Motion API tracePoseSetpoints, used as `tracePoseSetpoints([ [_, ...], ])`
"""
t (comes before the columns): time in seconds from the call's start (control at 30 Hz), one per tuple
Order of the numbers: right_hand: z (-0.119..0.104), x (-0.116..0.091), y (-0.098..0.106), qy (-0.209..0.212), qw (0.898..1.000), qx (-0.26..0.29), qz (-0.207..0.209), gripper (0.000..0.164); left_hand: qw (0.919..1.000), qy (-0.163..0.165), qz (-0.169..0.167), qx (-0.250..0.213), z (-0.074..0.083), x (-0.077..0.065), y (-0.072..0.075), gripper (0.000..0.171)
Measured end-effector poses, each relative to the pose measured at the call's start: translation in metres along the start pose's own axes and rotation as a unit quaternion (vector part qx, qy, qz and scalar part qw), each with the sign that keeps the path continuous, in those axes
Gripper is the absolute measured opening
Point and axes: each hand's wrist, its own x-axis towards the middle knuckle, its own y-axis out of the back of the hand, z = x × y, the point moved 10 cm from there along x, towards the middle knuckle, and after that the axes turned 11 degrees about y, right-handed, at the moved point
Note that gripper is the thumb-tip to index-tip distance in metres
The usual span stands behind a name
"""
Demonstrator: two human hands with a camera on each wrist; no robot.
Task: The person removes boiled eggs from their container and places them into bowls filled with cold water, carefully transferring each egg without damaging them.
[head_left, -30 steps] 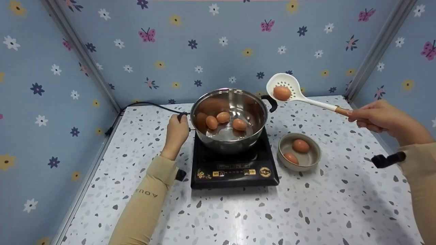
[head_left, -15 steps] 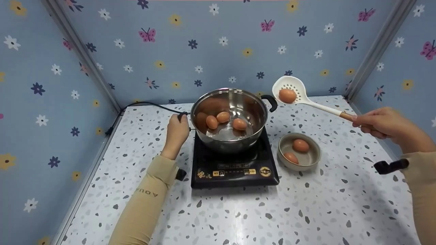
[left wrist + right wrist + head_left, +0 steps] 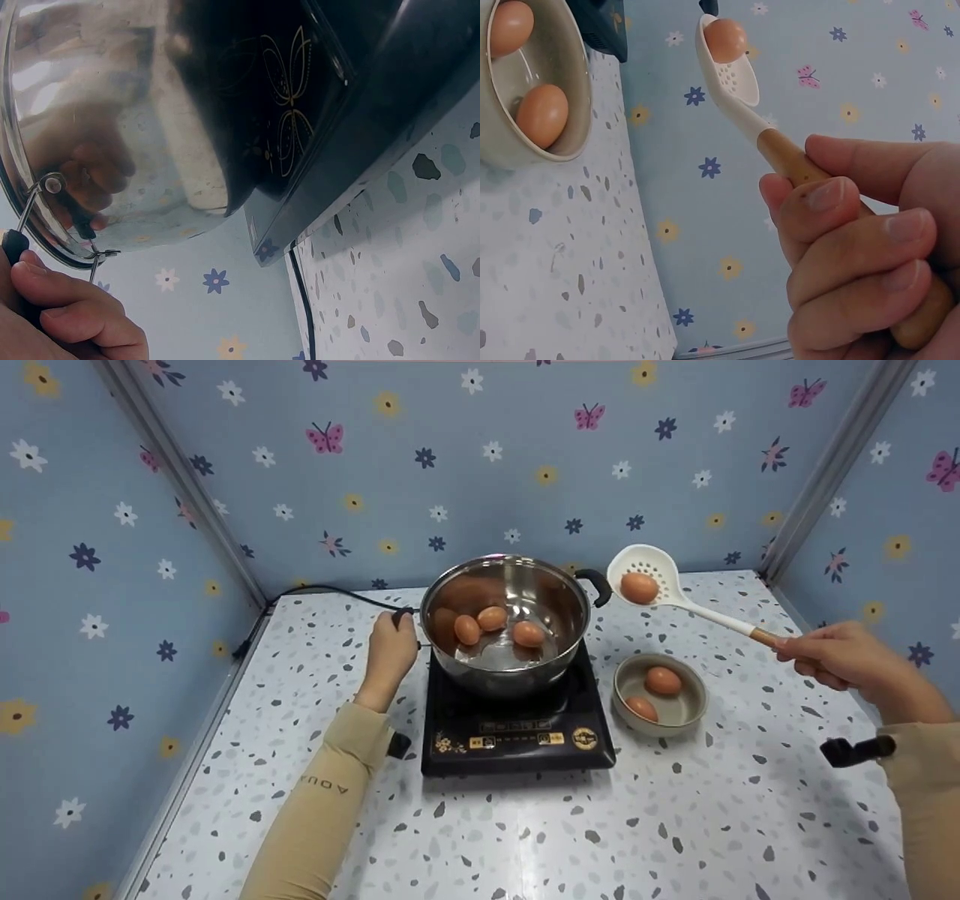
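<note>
fingers of the right hand point(image 3: 844, 656) grip a slotted spoon point(image 3: 711, 616) bearing an egg point(image 3: 639, 588) in the head view, beside a pot point(image 3: 501, 682) holding three eggs point(image 3: 528, 634), its handle point(image 3: 403, 616) clasped by the left hand point(image 3: 391, 652); left wrist view: fingers point(image 3: 82, 322) wrap that handle; right wrist view: a bowl point(image 3: 555, 45) contains two eggs point(image 3: 542, 116).

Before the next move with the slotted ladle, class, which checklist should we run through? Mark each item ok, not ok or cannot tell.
1. Right hand grips the slotted ladle by its wood-toned handle: ok.
2. Brown egg rests in the slotted ladle: ok.
3. Left hand holds the black handle of the steel pot: ok.
4. Ceramic bowl steadied by a hand: not ok, neither touches it.
5. Induction cooker switched off: cannot tell.
</note>
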Motion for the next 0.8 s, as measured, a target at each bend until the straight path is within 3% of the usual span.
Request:
tracePoseSetpoints([
  [0.3, 0.016, -0.004, -0.002, -0.006, 1.0, -0.009, 0.002, 0.029, 1.0, -0.003, 0.0, -0.002, 0.0, -0.001, 0.002, 0.038],
  [0.5, 0.03, -0.01, -0.005, -0.011, 1.0, -0.009, -0.006, 0.033, 1.0, -0.002, 0.004, -0.003, 0.0, -0.001, 0.003, 0.037],
  [0.8, 0.047, -0.015, -0.006, -0.015, 0.999, -0.02, -0.043, 0.029, 1.0, 0.001, 0.005, -0.001, 0.001, -0.003, 0.002, 0.034],
])
